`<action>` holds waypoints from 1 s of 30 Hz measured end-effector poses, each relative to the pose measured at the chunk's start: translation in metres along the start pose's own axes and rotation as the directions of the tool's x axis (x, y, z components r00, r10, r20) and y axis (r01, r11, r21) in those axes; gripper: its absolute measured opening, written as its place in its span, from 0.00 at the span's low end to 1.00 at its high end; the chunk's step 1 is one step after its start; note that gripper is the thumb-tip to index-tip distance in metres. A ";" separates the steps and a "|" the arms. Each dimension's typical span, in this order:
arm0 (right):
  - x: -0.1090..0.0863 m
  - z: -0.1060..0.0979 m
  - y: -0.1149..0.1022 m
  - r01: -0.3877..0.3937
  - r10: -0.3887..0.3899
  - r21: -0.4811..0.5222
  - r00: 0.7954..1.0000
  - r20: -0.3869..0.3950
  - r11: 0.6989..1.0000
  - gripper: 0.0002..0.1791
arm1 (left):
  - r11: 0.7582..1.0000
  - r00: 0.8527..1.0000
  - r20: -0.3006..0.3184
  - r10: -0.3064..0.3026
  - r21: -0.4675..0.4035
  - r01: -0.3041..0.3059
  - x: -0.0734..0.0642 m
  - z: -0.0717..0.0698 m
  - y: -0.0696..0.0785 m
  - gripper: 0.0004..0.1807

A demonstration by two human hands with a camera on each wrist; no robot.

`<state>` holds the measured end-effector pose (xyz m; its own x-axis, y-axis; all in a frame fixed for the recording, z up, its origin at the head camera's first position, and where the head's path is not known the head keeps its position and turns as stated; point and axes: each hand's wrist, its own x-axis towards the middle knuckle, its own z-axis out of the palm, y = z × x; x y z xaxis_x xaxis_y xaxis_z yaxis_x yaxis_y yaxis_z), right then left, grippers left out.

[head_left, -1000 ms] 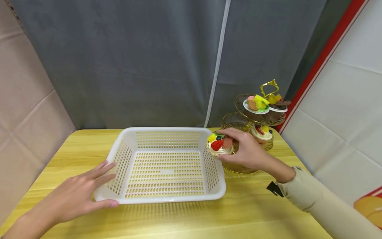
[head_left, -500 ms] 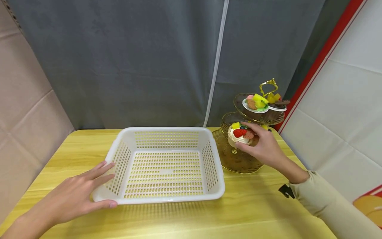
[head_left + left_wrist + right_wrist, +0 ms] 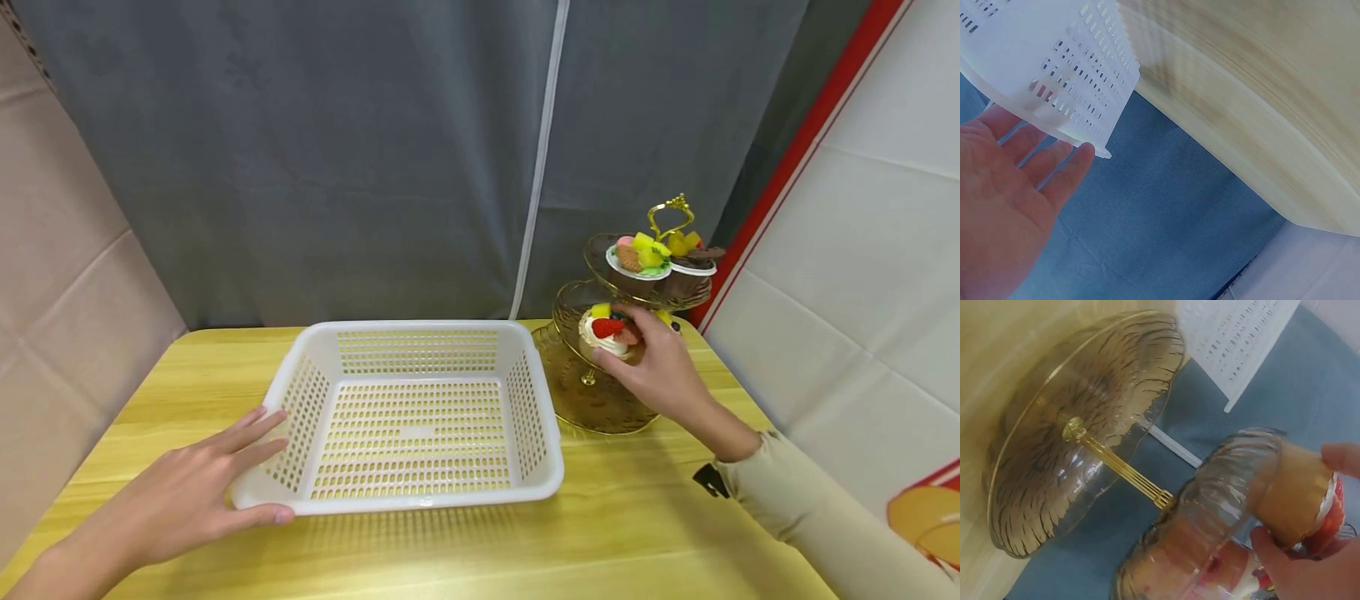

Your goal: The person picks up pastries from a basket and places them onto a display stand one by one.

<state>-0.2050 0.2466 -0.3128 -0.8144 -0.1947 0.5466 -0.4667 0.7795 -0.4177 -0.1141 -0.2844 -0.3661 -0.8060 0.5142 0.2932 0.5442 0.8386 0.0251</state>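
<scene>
In the head view my right hand [image 3: 663, 362] pinches a cream-topped cupcake [image 3: 600, 340] with a strawberry, a yellow fruit piece and dark berries. The cupcake is at the middle tier of a gold-handled, amber three-tier cake stand [image 3: 588, 408]. From the right wrist camera the cupcake's tan side [image 3: 1294, 494] looks to be on the tier, between thumb and fingers. My left hand [image 3: 202, 479] rests on the left rim of a white perforated plastic basket [image 3: 420, 500], fingers fairly straight over the edge. In the left wrist view those fingers [image 3: 1066, 175] touch the rim.
Two fruit-topped cupcakes, one light-rimmed [image 3: 637, 262] and one chocolate [image 3: 690, 271], sit on the stand's top tier. Another cupcake on the middle tier is mostly hidden behind my right hand. A grey curtain [image 3: 337, 167] hangs behind the wooden table [image 3: 480, 554].
My right hand has carried the cupcake from above the basket's right rim rightward to the stand's middle tier. The left hand stays on the basket.
</scene>
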 end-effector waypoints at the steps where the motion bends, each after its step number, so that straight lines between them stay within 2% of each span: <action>1: 0.000 0.001 0.000 -0.005 0.005 -0.002 1.000 -0.010 1.000 0.29 | 1.000 1.000 0.000 0.001 -0.001 -0.001 0.000 0.000 0.000 0.44; 7: -0.001 0.009 -0.001 -0.032 0.031 -0.029 0.999 -0.025 0.999 0.32 | 1.000 1.000 -0.009 0.002 0.000 -0.002 -0.001 0.000 0.001 0.44; 17: -0.005 0.016 0.002 -0.024 0.023 -0.031 1.000 -0.007 0.999 0.28 | 1.000 1.000 -0.009 0.000 -0.003 0.000 0.000 0.000 0.001 0.44; 25: -0.012 0.015 0.000 0.024 -0.026 -0.037 0.998 -0.059 0.999 0.28 | 1.000 1.000 -0.016 0.008 0.003 -0.008 0.001 0.001 0.001 0.44; 30: -0.020 0.011 -0.001 0.059 -0.062 -0.052 0.996 -0.064 0.997 0.27 | 1.000 1.000 -0.011 0.009 0.007 -0.009 0.001 0.001 0.000 0.44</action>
<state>-0.1922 0.2432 -0.3307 -0.7604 -0.2042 0.6165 -0.4949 0.7969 -0.3464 -0.1154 -0.2839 -0.3667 -0.7983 0.5199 0.3039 0.5498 0.8351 0.0156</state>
